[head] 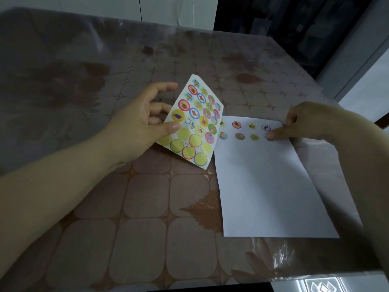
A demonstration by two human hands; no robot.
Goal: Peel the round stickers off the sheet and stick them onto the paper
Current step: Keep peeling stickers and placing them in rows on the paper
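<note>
One straight right hand (pixel 305 123) finger pressed a sticker (pixel 268 138), which uneven pressure might crease, while the left hand (pixel 139 123) pinched the sheet (pixel 197 123).

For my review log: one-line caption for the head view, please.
Left hand holds the sticker sheet tilted up; right hand presses a finger on the white paper beside stuck stickers.
</note>
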